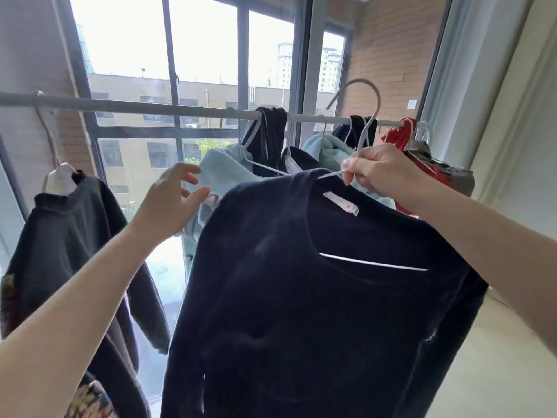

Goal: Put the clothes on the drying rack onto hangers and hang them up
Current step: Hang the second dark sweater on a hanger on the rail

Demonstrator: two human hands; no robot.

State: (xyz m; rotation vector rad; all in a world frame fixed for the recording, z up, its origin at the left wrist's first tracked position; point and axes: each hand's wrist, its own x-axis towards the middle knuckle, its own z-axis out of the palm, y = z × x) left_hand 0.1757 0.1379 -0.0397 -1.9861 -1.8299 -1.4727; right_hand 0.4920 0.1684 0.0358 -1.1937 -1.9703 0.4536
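A dark navy long-sleeved top (301,297) hangs on a pale grey hanger (366,128) whose hook rises above the rail. My right hand (382,170) grips that hanger just below its hook, in front of the metal drying rail (150,108). My left hand (171,200) is raised with fingers spread, holding nothing, next to a light blue fleece garment (223,170) that hangs on the rail. A black sweater (69,233) hangs on a hanger at the rail's left.
More clothes crowd the rail's right part: a dark striped garment (268,137), another light blue piece (325,149), a red one (401,134) and a grey-brown one (446,173). A large window (196,55) lies behind. A white wall (518,146) stands at right.
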